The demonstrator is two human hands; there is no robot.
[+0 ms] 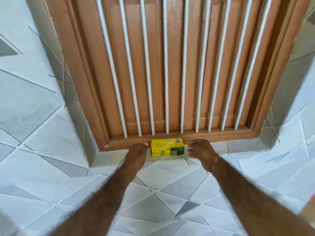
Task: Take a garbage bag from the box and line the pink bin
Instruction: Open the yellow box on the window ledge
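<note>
A small yellow garbage bag box [167, 147] with green print lies on the tiled ledge, against the foot of a brown wooden window frame. My left hand [137, 155] reaches in at the box's left end, fingers close to it or just touching. My right hand [201, 149] is a short gap from the box's right end, its fingers curled and apart, holding nothing. A red thread circles my right wrist. No pink bin shows in the head view.
The brown wooden window frame [180, 138] with white vertical bars [166, 74] rises right behind the box. Grey and white patterned tiles [170, 193] cover the ledge and the side walls of the recess. An orange blur [311, 206] sits at the right edge.
</note>
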